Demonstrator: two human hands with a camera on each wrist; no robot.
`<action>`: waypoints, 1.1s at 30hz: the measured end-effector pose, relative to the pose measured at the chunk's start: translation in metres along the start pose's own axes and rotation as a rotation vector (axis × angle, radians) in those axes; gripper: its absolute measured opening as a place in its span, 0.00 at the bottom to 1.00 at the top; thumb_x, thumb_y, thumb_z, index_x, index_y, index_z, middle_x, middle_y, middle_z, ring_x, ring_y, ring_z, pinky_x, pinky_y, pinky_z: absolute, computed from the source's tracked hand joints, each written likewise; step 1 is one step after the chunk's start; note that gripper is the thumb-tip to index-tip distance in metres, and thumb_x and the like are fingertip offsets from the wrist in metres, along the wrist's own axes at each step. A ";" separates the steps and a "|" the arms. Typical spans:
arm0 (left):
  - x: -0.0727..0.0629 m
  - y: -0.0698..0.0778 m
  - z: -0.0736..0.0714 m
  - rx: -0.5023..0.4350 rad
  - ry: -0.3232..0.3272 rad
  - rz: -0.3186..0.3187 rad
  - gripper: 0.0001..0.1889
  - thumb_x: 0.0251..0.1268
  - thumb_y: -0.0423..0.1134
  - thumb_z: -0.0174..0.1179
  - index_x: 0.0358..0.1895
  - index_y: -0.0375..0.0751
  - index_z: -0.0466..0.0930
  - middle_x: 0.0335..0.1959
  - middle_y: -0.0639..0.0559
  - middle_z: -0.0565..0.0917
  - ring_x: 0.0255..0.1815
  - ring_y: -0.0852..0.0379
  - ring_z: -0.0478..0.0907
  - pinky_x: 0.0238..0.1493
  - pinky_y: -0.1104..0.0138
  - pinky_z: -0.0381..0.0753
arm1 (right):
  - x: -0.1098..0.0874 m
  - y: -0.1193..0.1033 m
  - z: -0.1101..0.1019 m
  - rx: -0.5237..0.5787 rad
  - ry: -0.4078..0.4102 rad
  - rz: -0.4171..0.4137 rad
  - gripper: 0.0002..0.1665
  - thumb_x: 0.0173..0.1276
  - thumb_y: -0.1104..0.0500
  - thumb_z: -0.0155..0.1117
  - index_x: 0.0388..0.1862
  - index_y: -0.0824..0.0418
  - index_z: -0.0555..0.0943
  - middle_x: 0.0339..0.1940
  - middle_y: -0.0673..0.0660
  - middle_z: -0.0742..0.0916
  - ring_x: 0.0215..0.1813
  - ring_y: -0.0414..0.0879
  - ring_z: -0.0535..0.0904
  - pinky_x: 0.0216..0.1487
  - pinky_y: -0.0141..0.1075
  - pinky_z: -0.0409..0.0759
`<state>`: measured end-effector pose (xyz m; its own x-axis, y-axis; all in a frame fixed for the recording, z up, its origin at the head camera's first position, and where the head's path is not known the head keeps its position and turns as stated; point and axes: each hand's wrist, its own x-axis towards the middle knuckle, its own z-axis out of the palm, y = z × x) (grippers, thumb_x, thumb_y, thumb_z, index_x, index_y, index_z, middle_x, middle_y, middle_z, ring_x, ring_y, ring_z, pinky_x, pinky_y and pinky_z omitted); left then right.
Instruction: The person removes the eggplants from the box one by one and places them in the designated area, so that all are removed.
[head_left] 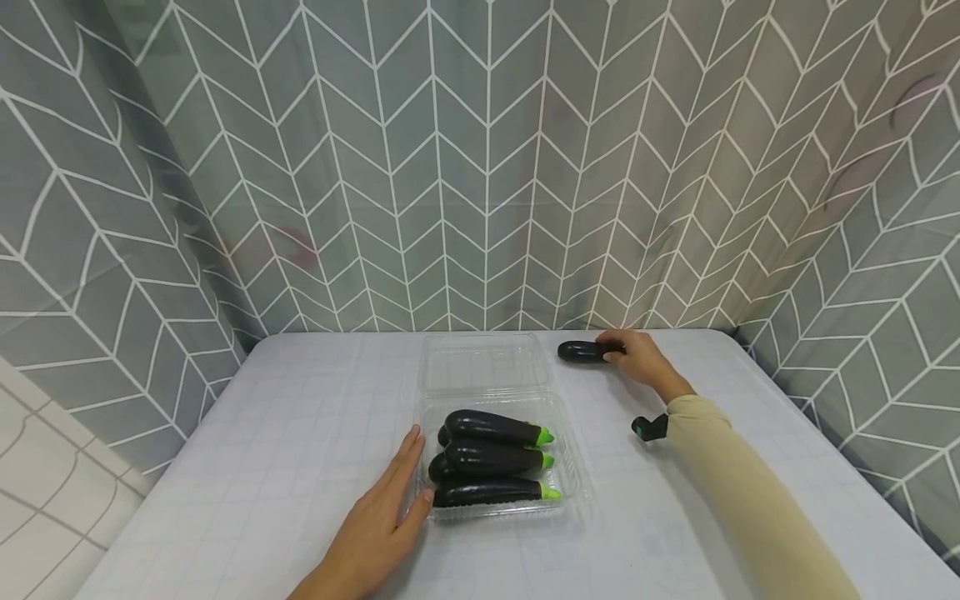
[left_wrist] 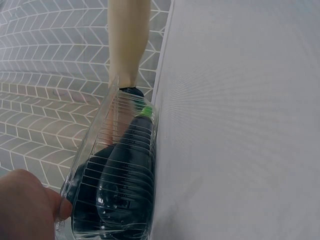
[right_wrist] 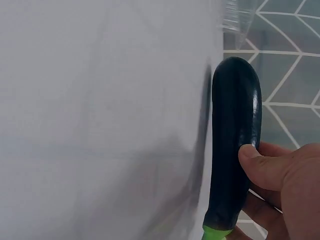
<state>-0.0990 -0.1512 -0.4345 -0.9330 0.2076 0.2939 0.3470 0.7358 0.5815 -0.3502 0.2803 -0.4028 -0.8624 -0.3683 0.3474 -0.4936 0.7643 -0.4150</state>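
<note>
A dark eggplant lies near the table's far edge, right of the clear plastic box. My right hand grips it between thumb and fingers; in the right wrist view the eggplant has its green stem end toward the bottom. Several more eggplants are heaped in the clear box, green ends pointing right. My left hand rests along the box's left side with its fingers straight. The left wrist view shows the thumb at the box wall beside the eggplants.
The box's clear lid lies folded back toward the far edge of the white-covered table. A patterned grey curtain stands behind the table and along its sides. A black device sits at the right wrist.
</note>
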 end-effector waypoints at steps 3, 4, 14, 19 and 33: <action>0.000 0.000 0.000 0.000 -0.002 0.001 0.38 0.80 0.45 0.58 0.86 0.52 0.51 0.85 0.58 0.52 0.79 0.52 0.58 0.71 0.46 0.68 | 0.000 0.002 0.002 -0.002 -0.017 -0.003 0.18 0.66 0.72 0.70 0.55 0.72 0.84 0.53 0.71 0.87 0.60 0.71 0.79 0.65 0.64 0.71; 0.000 0.000 0.000 0.000 -0.002 0.002 0.38 0.80 0.46 0.58 0.86 0.52 0.51 0.85 0.58 0.51 0.79 0.53 0.58 0.71 0.46 0.68 | 0.000 0.003 0.002 0.003 -0.021 0.001 0.18 0.66 0.72 0.70 0.55 0.72 0.84 0.53 0.70 0.87 0.60 0.71 0.79 0.65 0.64 0.71; 0.000 0.000 0.000 0.005 -0.002 -0.001 0.37 0.79 0.46 0.58 0.85 0.49 0.53 0.85 0.58 0.52 0.80 0.53 0.57 0.72 0.47 0.68 | 0.001 0.003 0.003 -0.028 -0.035 -0.013 0.19 0.68 0.75 0.65 0.58 0.72 0.83 0.57 0.71 0.85 0.62 0.72 0.78 0.66 0.64 0.71; 0.000 -0.001 0.001 0.004 -0.006 -0.007 0.37 0.79 0.46 0.58 0.85 0.48 0.53 0.85 0.58 0.52 0.79 0.53 0.58 0.71 0.47 0.68 | 0.000 0.001 0.002 -0.045 -0.041 -0.017 0.22 0.68 0.75 0.64 0.61 0.72 0.82 0.61 0.72 0.84 0.64 0.73 0.76 0.67 0.64 0.70; 0.001 -0.001 0.001 -0.001 -0.013 -0.016 0.37 0.80 0.46 0.57 0.85 0.50 0.52 0.85 0.58 0.51 0.80 0.52 0.57 0.71 0.46 0.68 | -0.003 -0.009 0.000 -0.028 -0.013 -0.011 0.20 0.69 0.73 0.62 0.60 0.70 0.83 0.59 0.71 0.85 0.63 0.72 0.77 0.65 0.64 0.72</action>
<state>-0.1003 -0.1512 -0.4356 -0.9395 0.2040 0.2750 0.3322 0.7385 0.5867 -0.3432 0.2748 -0.4006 -0.8585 -0.3831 0.3409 -0.4996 0.7747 -0.3877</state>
